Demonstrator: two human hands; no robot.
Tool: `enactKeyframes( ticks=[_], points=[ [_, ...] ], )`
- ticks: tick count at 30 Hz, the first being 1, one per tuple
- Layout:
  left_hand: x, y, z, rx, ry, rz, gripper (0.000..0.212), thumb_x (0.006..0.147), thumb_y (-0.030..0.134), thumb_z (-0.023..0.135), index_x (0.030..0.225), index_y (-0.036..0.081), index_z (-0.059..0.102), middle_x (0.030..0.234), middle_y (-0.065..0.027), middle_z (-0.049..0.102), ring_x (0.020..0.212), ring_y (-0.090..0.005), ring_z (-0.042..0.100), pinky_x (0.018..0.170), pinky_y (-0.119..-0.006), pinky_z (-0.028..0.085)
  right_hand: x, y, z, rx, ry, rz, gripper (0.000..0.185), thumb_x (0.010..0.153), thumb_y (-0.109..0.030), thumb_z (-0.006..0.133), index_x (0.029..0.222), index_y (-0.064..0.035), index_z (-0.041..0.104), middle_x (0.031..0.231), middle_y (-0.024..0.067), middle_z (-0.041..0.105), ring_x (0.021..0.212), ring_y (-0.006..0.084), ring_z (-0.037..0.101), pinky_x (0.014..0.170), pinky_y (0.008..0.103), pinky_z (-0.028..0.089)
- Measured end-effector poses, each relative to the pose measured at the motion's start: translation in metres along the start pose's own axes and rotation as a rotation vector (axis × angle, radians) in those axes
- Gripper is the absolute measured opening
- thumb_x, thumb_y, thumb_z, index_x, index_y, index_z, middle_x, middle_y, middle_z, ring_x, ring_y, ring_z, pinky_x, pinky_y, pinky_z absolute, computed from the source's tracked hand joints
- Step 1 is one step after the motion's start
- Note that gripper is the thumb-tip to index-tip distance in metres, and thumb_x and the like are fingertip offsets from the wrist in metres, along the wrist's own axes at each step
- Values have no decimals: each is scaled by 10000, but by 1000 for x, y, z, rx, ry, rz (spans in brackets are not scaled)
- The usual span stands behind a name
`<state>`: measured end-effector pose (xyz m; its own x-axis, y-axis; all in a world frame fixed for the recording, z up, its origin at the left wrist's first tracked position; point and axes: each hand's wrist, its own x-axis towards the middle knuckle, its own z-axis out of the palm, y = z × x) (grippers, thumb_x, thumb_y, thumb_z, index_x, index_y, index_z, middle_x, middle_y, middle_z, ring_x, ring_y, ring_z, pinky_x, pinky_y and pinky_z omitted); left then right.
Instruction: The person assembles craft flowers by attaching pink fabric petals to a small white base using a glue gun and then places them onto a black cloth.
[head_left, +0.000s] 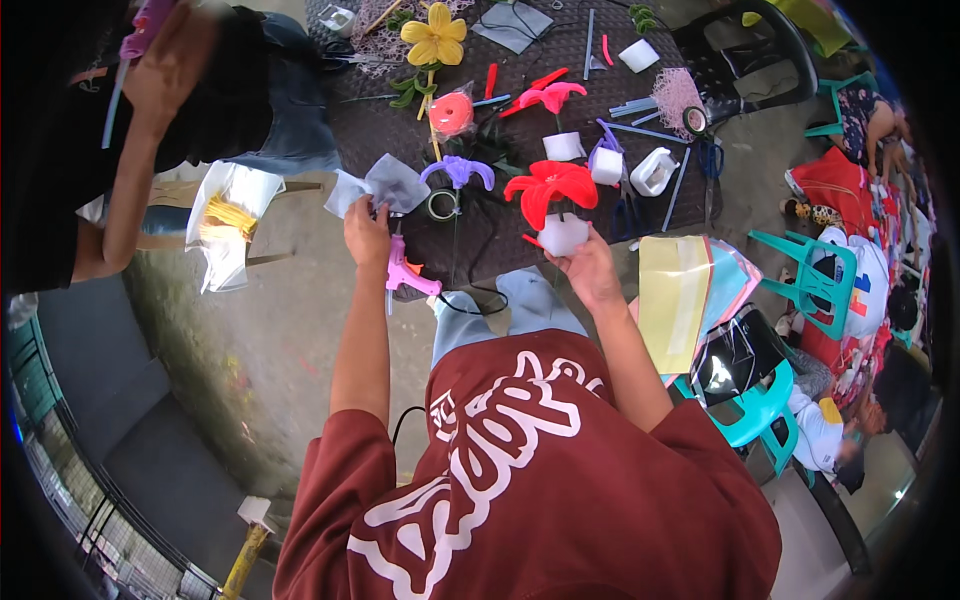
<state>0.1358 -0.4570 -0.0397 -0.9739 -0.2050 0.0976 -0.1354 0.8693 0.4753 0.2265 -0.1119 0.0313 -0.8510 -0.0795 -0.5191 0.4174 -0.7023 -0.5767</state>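
My right hand (589, 270) holds a white foam piece (564, 235) just beneath a red fuzzy-wire flower (553, 189), whose dark stem runs down into the foam. My left hand (367, 234) pinches the lower edge of a translucent grey wrapping sheet (396, 182) at the table's left side. Right beside that wrist, a pink glue gun (409, 271) rests at the near table edge, its cord trailing right. Between my hands lie a purple flower (458, 171) on a thin stem and a tape roll (443, 204).
On the dark woven table (517, 247) are a yellow flower (435, 34), a coral ribbon roll (451, 114), foam blocks, glue sticks and scissors (626, 214). Another person's hand (169, 71) holds a second glue gun (142, 30) at left. Wrapping packs (673, 304) sit to my right.
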Motion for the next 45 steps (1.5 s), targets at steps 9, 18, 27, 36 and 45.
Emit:
enactKeyframes(
  ticks=[9,18,27,36,45],
  points=[
    [0,0,-4,-69,64,59,259,780,173,687,972,14,619,907,-132,622,839,-301,588,756,-401,469,2,3,-2,34,-14,51,497,778,-168,536,1254,-48,457,1222,134,525,1095,289,544,919,418,465],
    [-8,12,-25,6,109,104,229,779,160,675,959,24,636,901,-125,629,851,-294,597,758,-387,473,6,10,-4,31,-21,39,495,778,-155,526,1255,-45,452,1213,132,525,1090,277,546,921,420,463],
    [-52,138,-44,-834,-670,-151,280,818,106,658,1079,10,626,979,-43,648,912,-114,586,797,-277,474,6,8,10,-14,-63,30,472,775,11,493,1243,-21,440,1163,112,549,1063,217,565,904,376,482],
    [-61,166,-52,-971,-667,-88,201,792,104,694,942,-23,652,825,-38,646,747,-94,579,681,-272,472,0,8,32,-87,-158,-51,478,766,54,542,1236,1,466,1113,106,580,1013,174,585,869,317,498],
    [-52,164,-78,-945,-522,20,144,801,117,693,835,-20,662,778,-19,650,695,-80,564,637,-269,461,-13,13,60,-107,-219,-61,538,720,58,676,1217,-7,479,1088,111,591,967,178,602,842,314,511]
  ],
)
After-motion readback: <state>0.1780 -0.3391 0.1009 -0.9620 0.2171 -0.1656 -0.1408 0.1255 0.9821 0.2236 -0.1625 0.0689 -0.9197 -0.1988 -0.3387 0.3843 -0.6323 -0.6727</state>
